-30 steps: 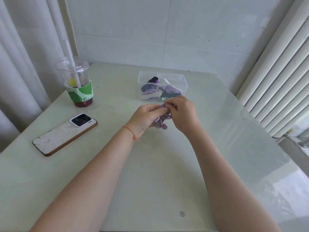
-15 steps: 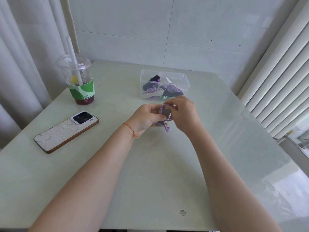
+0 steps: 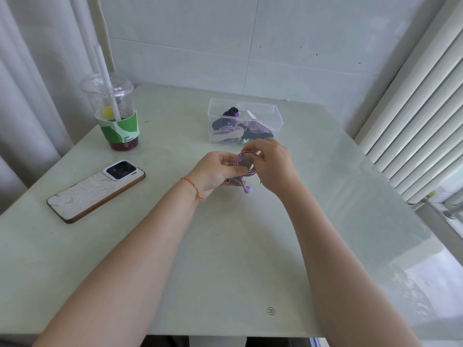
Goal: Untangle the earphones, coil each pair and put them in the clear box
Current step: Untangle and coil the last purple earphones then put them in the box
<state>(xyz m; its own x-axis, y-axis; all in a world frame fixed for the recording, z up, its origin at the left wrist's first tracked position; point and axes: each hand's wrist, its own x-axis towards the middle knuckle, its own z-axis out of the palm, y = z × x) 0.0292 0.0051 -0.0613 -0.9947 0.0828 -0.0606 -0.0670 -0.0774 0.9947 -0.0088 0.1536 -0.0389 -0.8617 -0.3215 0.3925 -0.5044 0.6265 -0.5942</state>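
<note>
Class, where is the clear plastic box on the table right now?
In the head view the clear plastic box stands at the far middle of the pale table, just beyond both hands, right of the iced drink cup.

A phone [image 3: 96, 191] lies face down on the table [image 3: 225, 259], near a lidded drink cup [image 3: 114, 116].

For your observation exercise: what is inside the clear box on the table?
Inside the clear box lie coiled earphones, purple and black, with pale flat tabs among them. How many pairs cannot be counted: they overlap, and the right hand covers the box's near corner.
</note>
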